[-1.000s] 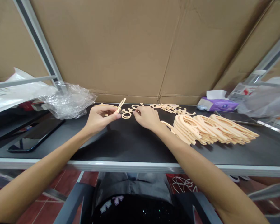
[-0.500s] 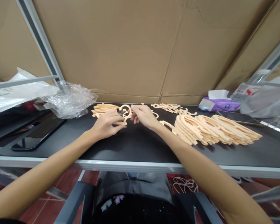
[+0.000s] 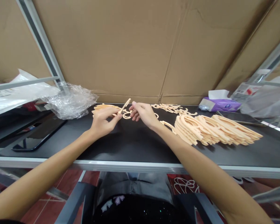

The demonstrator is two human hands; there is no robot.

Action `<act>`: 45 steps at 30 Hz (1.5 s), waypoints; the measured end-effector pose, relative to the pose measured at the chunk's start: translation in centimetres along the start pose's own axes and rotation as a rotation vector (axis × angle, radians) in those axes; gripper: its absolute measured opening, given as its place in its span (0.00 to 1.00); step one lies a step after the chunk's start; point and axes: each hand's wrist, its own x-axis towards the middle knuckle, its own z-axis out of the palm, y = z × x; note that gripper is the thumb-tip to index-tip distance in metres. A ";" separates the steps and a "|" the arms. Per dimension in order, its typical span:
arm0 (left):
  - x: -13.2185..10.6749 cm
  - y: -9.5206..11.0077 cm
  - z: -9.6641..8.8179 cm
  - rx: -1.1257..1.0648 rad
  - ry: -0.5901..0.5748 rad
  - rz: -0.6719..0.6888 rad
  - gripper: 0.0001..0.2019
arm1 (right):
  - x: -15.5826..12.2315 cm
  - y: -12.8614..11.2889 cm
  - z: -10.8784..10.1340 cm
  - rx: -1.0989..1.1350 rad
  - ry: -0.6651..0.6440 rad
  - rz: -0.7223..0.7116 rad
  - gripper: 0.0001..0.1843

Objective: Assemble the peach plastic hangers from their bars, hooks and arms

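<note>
My left hand [image 3: 103,121] pinches a thin peach-coloured plastic strip [image 3: 125,105] that sticks up and to the right. My right hand [image 3: 143,115] is closed just right of it, its fingertips meeting the strip's top end. Under both hands lie loose peach curved pieces [image 3: 126,115] on the black table [image 3: 130,143]. A small flat stack of the same strips [image 3: 102,108] lies behind my left hand. A long fanned row of peach ring-shaped pieces [image 3: 212,127] stretches to the right of my right wrist.
Crumpled clear plastic [image 3: 70,99] and a white bag [image 3: 16,93] sit at the left, with a dark phone [image 3: 37,137] on the table. A purple tissue pack [image 3: 218,104] and another dark slab [image 3: 240,117] lie at the right. Cardboard [image 3: 140,46] walls the back.
Half a second ago both hands were low on the table over a curved piece. Now the left hand has lifted a strip upright and the right hand's fingers meet its tip.
</note>
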 end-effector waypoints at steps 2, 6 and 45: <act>0.3 0.3 -0.1 -0.222 0.089 -0.172 0.13 | -0.2 0.1 -0.1 -0.268 0.062 -0.106 0.19; 0.9 0.0 -0.2 -0.594 0.117 -0.407 0.19 | -0.7 0.1 0.5 -0.481 -0.028 -0.307 0.16; 1.0 -2.1 -0.2 -0.207 -0.511 -0.379 0.17 | -1.5 -0.8 2.0 -1.217 -0.293 -0.324 0.23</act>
